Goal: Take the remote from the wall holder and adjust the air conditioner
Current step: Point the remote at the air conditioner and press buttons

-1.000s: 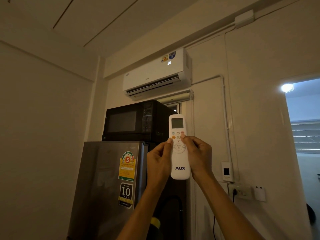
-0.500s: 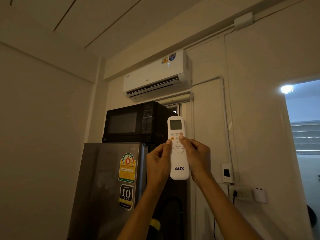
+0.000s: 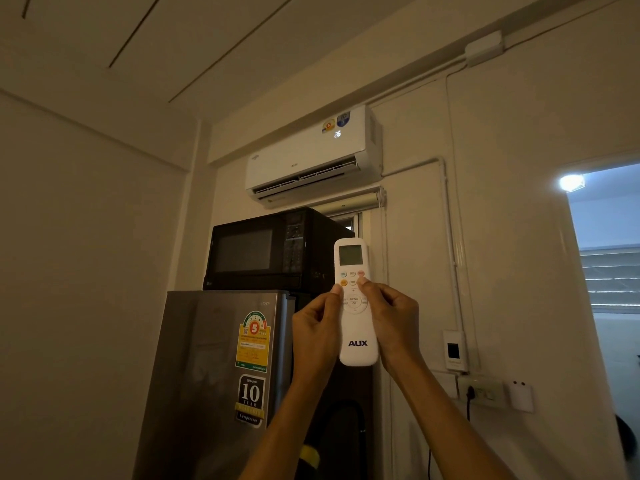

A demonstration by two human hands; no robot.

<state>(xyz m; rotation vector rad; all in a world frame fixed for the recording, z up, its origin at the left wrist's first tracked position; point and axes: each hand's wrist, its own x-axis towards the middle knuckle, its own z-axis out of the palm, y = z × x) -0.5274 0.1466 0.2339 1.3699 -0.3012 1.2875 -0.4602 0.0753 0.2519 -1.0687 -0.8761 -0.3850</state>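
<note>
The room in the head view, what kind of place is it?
Probably a small home room or kitchenette: a black microwave oven stands on a grey steel fridge, under a white wall-mounted air conditioner.

The remote (image 3: pixel 355 303) had both long edges covered by the left hand (image 3: pixel 317 327) and right hand (image 3: pixel 394 323), and its small button labels were too small to read. Both forearms were cut off by the bottom edge. The refrigerator (image 3: pixel 214 382) was cut off at the bottom edge. The fine print on its energy label (image 3: pixel 254 341) was illegible. The doorway (image 3: pixel 606 271) was cut off by the right edge.
</note>
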